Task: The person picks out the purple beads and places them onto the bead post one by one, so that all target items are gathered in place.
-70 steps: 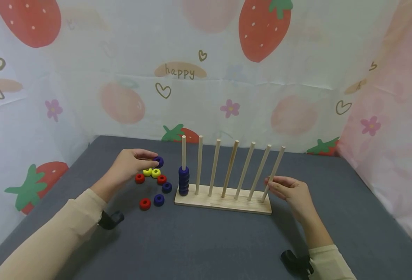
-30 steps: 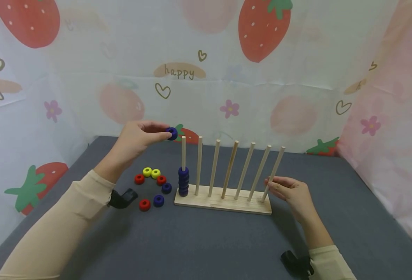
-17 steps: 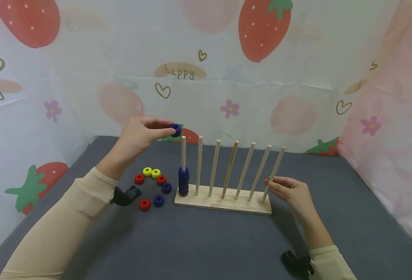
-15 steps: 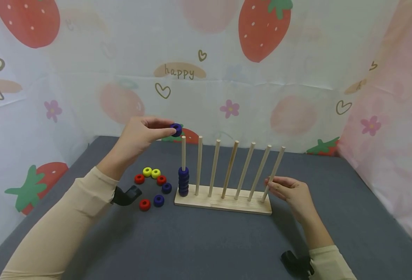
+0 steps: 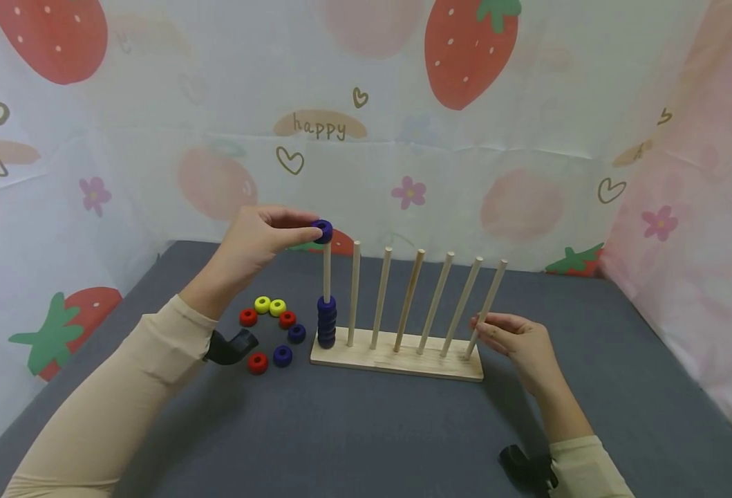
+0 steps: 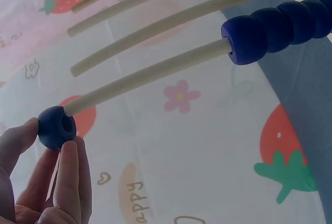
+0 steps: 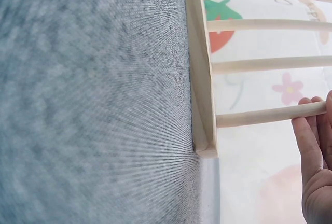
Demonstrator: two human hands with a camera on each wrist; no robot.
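Observation:
My left hand (image 5: 254,238) pinches a dark blue ring bead (image 5: 325,238) between thumb and fingers, right at the top of the leftmost peg (image 5: 326,273). In the left wrist view, the peg's tip meets the rim of the blue bead (image 6: 47,128), beside its hole. Lower on that peg sits a stack of several blue beads (image 5: 326,323). The pegs stand in a row on a wooden base (image 5: 378,360). My right hand (image 5: 527,349) pinches the rightmost peg (image 5: 493,285); the right wrist view shows its fingers (image 7: 309,146) against that peg.
Left of the base lie loose beads: two yellow, one being a yellow bead (image 5: 263,310), several red including a red bead (image 5: 258,370), and two blue, one a blue bead (image 5: 283,362). A dark grey cloth (image 5: 353,443) covers the table; printed curtains (image 5: 341,180) hang behind and beside it.
My left hand has lifted the blue bead from beside the loose beads, then moved it right to the leftmost peg's top. My right hand has stayed on the rightmost peg.

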